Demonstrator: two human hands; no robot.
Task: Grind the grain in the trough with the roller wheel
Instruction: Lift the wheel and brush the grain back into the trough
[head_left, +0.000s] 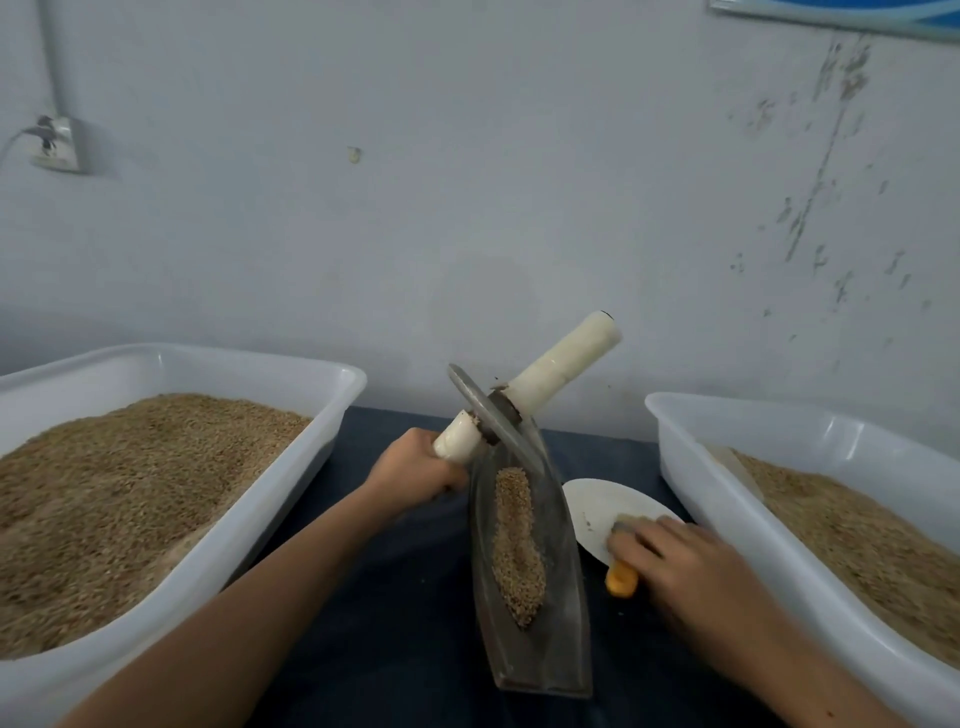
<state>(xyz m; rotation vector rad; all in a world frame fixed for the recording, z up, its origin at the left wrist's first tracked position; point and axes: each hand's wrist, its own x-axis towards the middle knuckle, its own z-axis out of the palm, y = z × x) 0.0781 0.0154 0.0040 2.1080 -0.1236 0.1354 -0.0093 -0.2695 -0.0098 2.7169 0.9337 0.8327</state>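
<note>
Left hand (415, 467) gripping tilted roller wheel (488, 410) handle at trough (530, 571) 12 o'clock end, grain (517, 545) inside, right hand (675, 561) on orange-handled brush (621, 577) at 3 o'clock

Trough (563, 613) between tubs (171, 374); grain (517, 540) inside.

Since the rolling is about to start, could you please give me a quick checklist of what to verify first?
1. Grain lies in the trough: ok.
2. Roller wheel upright in the trough: not ok, tilted at the far end.
3. Left hand grips its handle: ok.
4. Right hand on the other handle: not ok, it rests on an orange-handled brush.
5. Trough steady: cannot tell.
</note>
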